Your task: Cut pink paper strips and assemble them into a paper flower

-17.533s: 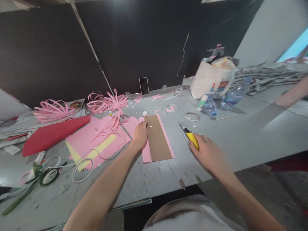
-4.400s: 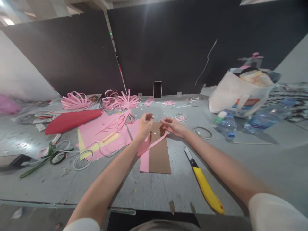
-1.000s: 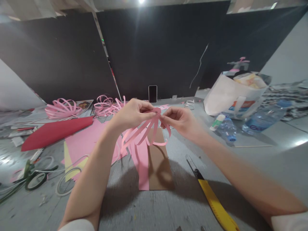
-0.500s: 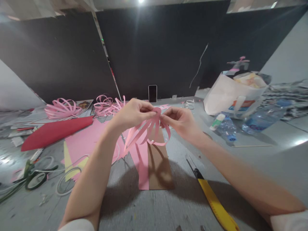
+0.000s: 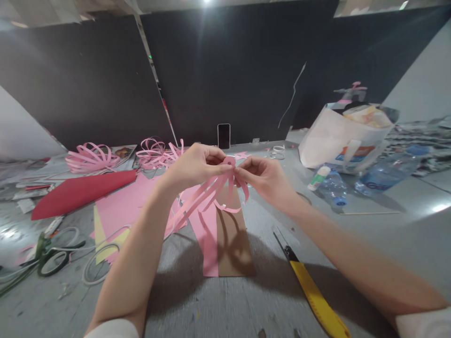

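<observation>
My left hand [image 5: 197, 164] and my right hand [image 5: 266, 183] almost meet, thumbs and fingertips pinching the gathered end of the pink paper strips [image 5: 230, 188], which I hold above the tabletop [image 5: 197, 307]. Their loops hang over a piece of brown cardboard [image 5: 235, 253] and the pink paper [image 5: 210, 253] along its left side. Near my right forearm lies a yellow cutter [image 5: 310, 291], blade pointing away from me. To my left are pink sheets [image 5: 120, 202], a red piece [image 5: 84, 192] and scissors [image 5: 52, 260]. Farther off, a phone [image 5: 223, 136] leans upright against the dark panel [image 5: 229, 70]; a white bag [image 5: 324, 141] stands at right.
</observation>
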The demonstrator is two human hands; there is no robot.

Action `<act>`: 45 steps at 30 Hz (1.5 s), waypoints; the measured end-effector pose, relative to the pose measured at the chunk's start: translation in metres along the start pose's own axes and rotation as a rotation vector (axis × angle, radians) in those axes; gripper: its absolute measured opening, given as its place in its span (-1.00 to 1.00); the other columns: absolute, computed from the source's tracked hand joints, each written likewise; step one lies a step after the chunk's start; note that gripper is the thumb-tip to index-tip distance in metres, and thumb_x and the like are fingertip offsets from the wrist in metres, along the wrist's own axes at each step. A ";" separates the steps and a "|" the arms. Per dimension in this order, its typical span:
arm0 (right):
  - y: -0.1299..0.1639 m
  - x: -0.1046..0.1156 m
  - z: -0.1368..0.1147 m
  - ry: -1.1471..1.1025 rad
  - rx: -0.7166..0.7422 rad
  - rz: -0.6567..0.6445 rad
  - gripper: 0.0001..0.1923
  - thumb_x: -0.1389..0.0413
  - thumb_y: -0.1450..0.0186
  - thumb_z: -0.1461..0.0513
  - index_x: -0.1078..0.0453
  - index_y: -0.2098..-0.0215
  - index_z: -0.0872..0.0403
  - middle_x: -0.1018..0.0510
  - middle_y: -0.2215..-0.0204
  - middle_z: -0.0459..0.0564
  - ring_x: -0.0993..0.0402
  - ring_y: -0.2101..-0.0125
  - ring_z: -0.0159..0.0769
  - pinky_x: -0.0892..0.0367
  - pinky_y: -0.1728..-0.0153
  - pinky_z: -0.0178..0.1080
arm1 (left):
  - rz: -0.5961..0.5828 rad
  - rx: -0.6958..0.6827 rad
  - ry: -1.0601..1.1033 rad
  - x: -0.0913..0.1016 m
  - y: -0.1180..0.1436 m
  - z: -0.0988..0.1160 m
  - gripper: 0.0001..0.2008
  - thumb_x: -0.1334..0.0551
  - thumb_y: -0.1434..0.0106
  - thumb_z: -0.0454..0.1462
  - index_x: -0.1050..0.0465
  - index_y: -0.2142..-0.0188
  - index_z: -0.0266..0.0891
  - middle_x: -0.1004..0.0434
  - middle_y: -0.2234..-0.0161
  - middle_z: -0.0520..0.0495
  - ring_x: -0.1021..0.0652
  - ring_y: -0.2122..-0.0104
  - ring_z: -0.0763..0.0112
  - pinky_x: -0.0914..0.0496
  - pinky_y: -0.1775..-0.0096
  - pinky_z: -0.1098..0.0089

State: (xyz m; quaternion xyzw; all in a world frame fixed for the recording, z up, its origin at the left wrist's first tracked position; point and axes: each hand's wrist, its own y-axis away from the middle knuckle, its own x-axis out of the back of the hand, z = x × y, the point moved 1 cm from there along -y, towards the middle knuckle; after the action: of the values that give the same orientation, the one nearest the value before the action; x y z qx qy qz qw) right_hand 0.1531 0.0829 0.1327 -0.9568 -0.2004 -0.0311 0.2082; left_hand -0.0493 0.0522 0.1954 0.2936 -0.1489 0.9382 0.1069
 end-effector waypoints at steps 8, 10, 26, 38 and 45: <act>0.000 0.000 0.002 -0.012 0.008 -0.052 -0.61 -0.37 -0.32 -0.11 -0.56 0.25 0.03 -0.69 0.33 0.00 -0.63 0.30 -0.21 -0.52 0.26 -0.16 | 0.028 -0.006 -0.004 0.002 0.001 -0.001 -0.80 -0.40 -0.29 -0.15 -0.70 0.23 -0.24 -0.72 0.30 -0.09 -0.65 0.29 0.33 -0.47 0.26 0.38; -0.001 0.001 0.002 0.027 0.025 -0.088 -0.60 -0.34 -0.34 -0.12 -0.58 0.17 0.02 -0.70 0.25 0.01 -0.62 0.24 -0.20 -0.50 0.21 -0.15 | 0.033 -0.018 -0.006 0.005 0.004 0.000 -0.79 -0.41 -0.29 -0.14 -0.71 0.22 -0.24 -0.72 0.30 -0.09 -0.64 0.31 0.33 -0.46 0.29 0.39; 0.005 -0.029 0.026 -0.216 -0.219 -0.458 -0.61 -0.36 -0.32 -0.13 -0.69 0.24 0.00 -0.76 0.07 0.05 -0.69 0.07 -0.11 -0.54 -0.05 -0.02 | 0.116 0.018 0.042 0.025 -0.005 -0.028 -0.79 -0.48 -0.24 -0.14 -0.73 0.22 -0.22 -0.71 0.35 -0.07 -0.62 0.36 0.36 -0.51 0.24 0.33; -0.001 -0.028 0.051 -0.180 -0.323 -0.472 -0.51 -0.32 -0.31 -0.20 -0.69 0.10 0.00 -0.77 0.10 0.07 -0.73 0.20 -0.18 -0.60 0.05 -0.08 | 0.153 0.058 -0.027 0.041 -0.006 -0.039 -0.74 -0.50 -0.19 -0.09 -0.74 0.22 -0.20 -0.70 0.37 -0.08 -0.60 0.40 0.36 -0.45 0.34 0.36; -0.003 -0.025 0.059 -0.063 -0.276 -0.526 -0.62 -0.35 -0.29 -0.15 -0.68 0.33 -0.03 -0.76 0.27 -0.01 -0.68 0.23 -0.20 -0.59 0.11 -0.10 | 0.191 0.066 -0.062 0.044 0.000 -0.037 -0.74 -0.47 -0.20 -0.06 -0.73 0.24 -0.19 -0.71 0.33 -0.11 -0.60 0.36 0.33 -0.43 0.37 0.36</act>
State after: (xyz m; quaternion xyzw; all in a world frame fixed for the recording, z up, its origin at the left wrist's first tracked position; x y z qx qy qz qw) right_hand 0.1271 0.1006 0.0762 -0.8919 -0.4415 -0.0811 0.0548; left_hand -0.1038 0.0704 0.1919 0.3105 -0.1486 0.9389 0.0028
